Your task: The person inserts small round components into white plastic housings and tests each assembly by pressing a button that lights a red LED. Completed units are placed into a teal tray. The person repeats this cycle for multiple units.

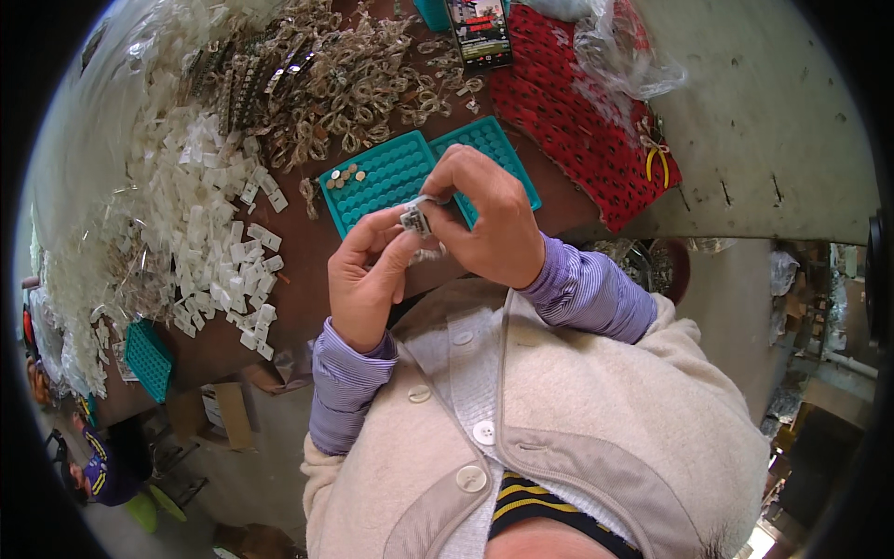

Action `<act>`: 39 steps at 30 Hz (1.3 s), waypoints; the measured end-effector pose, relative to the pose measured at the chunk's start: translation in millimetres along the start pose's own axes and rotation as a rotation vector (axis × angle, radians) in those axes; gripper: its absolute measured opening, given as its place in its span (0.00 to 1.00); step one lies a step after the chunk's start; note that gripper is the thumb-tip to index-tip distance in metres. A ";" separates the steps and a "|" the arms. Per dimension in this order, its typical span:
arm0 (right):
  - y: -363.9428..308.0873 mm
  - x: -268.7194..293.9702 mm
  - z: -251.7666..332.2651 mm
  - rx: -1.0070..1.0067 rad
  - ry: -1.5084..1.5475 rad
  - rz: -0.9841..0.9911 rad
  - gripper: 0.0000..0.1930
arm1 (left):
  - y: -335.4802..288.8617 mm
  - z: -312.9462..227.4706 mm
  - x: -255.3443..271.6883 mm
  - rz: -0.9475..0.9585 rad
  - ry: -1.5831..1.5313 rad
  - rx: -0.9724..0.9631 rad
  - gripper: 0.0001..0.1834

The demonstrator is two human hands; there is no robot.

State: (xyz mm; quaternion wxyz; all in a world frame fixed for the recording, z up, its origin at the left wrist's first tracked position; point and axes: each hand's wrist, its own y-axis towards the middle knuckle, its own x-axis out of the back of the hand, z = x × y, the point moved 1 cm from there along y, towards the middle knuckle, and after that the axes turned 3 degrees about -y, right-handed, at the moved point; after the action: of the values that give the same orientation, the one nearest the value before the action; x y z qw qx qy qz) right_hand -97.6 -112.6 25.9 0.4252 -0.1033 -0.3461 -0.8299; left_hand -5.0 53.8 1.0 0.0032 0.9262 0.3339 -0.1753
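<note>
In front of my chest, my left hand (pixel 368 275) pinches a small pale block with dark markings (pixel 415 222) between thumb and fingers. My right hand (pixel 489 214) is closed beside it, thumb and forefinger on a thin whitish cord (pixel 426 198) at the block's upper edge. What the block is, I cannot make out. Under and behind my hands lies a teal tray (pixel 377 177) with rows of small pockets; several little round pieces (pixel 345 175) sit at its left end. A second teal tray (pixel 498 149) adjoins it, partly covered by my right hand.
White plastic pieces (pixel 251 270) heap on the brown table's left. Bundled cords (pixel 372 65) pile at the back. A lit phone (pixel 480 35) stands beyond the trays. Yellow-handled pliers (pixel 657 163) rest on red patterned cloth (pixel 577 121). Another teal tray (pixel 148 359) is at the left edge.
</note>
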 end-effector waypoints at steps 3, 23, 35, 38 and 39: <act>-1.0 8.9 -5.9 -0.008 0.060 -0.052 0.12 | 3.4 -2.9 -14.5 -0.067 0.141 -0.059 0.16; -42.4 125.7 -102.9 -0.119 -0.487 -0.337 0.09 | 89.5 24.0 -60.1 0.116 -0.343 0.211 0.10; -30.9 103.3 -76.2 -0.306 0.099 -0.159 0.06 | 75.5 22.4 -70.5 0.301 -0.241 0.359 0.19; -29.6 82.5 -57.8 -0.074 0.089 -0.147 0.07 | 65.1 25.7 -79.1 0.255 -0.240 0.403 0.19; -29.5 80.9 -54.6 -0.009 0.016 -0.154 0.08 | 61.4 25.5 -80.3 0.270 -0.267 0.378 0.17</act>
State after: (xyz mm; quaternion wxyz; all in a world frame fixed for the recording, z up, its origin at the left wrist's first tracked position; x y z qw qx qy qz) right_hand -163.7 -188.2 8.8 0.3625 -0.0718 -0.3457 -0.8625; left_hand -32.6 -46.6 -3.6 -0.1022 0.9151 0.1652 -0.3533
